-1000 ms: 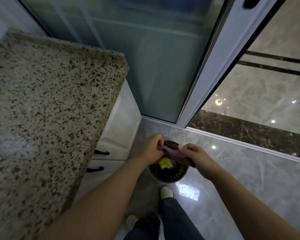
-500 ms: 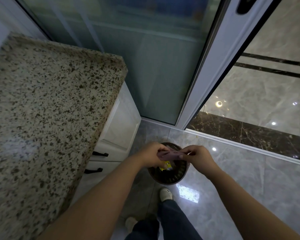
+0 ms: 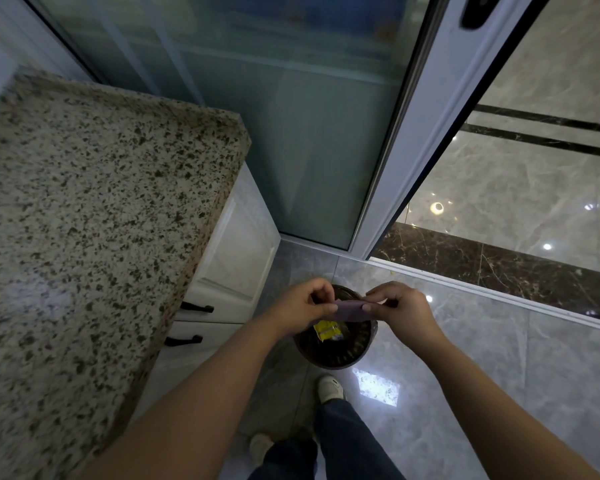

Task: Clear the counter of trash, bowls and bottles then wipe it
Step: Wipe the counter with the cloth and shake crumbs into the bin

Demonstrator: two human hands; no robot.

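Presently: left hand (image 3: 300,304) and right hand (image 3: 400,306) pinch purple, seemingly cloth piece (image 3: 349,311) over dark round bin (image 3: 333,351); speckled granite counter (image 3: 94,216) visibly bare, wiping pending.

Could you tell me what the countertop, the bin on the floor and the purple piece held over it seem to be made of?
Countertop: speckled granite or a look-alike stone, polished, with a pale sheen patch.
Bin: dark and round, its wall ribbed or woven; plastic or wicker, I cannot tell which.
Purple piece: thin and flat, pinched by the left hand and right hand; probably cloth or a wrapper.
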